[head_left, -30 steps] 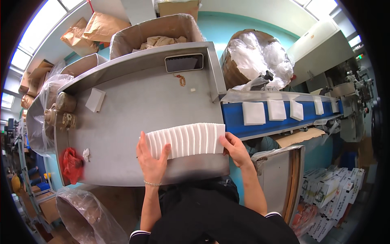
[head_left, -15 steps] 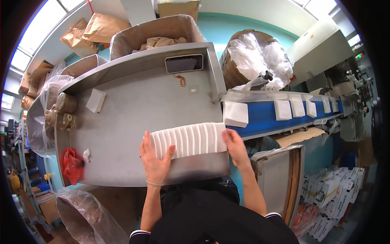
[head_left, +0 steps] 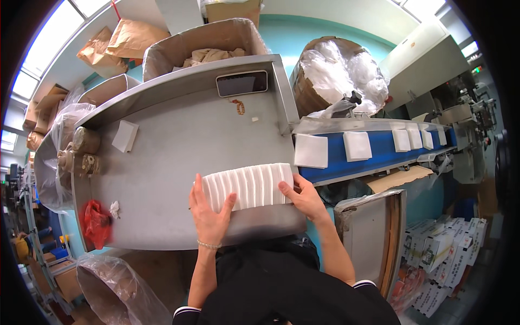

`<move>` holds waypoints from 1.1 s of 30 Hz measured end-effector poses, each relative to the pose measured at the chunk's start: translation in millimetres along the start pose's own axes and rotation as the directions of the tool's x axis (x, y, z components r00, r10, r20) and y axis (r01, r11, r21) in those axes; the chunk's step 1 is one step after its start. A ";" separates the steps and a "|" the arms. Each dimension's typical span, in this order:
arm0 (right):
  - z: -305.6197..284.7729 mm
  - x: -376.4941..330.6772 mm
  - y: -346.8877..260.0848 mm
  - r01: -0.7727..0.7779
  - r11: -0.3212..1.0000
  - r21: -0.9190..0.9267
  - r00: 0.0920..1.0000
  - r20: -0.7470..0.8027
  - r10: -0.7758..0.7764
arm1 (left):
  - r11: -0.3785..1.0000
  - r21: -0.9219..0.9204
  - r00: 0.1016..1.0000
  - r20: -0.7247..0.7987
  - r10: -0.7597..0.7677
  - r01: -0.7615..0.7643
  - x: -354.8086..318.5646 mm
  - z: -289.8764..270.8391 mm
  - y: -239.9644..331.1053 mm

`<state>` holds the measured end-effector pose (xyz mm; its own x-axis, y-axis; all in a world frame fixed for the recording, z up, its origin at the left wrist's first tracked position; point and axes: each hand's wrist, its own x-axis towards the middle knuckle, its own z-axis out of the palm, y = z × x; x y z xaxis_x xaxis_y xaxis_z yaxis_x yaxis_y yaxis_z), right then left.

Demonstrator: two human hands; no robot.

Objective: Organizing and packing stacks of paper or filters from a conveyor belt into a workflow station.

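Note:
A row of white folded paper napkins point(head_left: 246, 187), standing on edge in several bundles pressed side by side, lies on the near part of the steel table point(head_left: 179, 146). My left hand point(head_left: 212, 214) grips its left end, thumb along the near side and fingers round the end. At the right end my right hand point(head_left: 304, 199) clasps it, with the thumb over the near top edge and the other fingers partly hidden behind. To the right, the blue conveyor belt point(head_left: 331, 165) carries several napkin stacks; the closest stack point(head_left: 311, 151) lies at the table's edge.
On the table are a phone point(head_left: 242, 84), a bead bracelet point(head_left: 239, 107), a white napkin stack point(head_left: 125, 136), tape rolls point(head_left: 86, 140) and a red plastic bag point(head_left: 96, 225). Lined cartons point(head_left: 206, 38) stand beyond the raised back edge. A box of clear plastic point(head_left: 341, 76) sits behind the belt.
My right hand has moved left, its thumb now over the napkins, and the row looks shorter. Stacks on the belt have shifted left toward the table. My left hand stays at its end.

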<state>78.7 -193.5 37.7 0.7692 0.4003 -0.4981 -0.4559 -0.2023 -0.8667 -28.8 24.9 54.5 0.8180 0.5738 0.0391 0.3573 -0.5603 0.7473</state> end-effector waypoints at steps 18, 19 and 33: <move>-26.2 2.7 14.8 -0.165 0.967 0.196 0.985 0.085 0.150 | 0.999 -0.052 0.999 0.031 -0.006 0.008 -1.4 2.4 8.7; -25.3 5.3 19.6 -0.116 0.941 0.319 0.988 -0.064 0.143 | 0.999 -0.050 0.999 0.047 -0.006 0.008 -1.1 1.7 10.6; -18.9 7.9 25.7 -0.310 0.910 0.276 0.951 0.089 0.297 | 0.852 -0.486 0.981 0.102 -0.168 0.196 -0.3 17.4 -3.7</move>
<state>81.5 -212.5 11.0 0.5558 0.4004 -0.7285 -0.7768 -0.0618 -0.6267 -22.5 16.3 40.2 0.7881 0.5959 -0.1546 0.2457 -0.0741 0.9665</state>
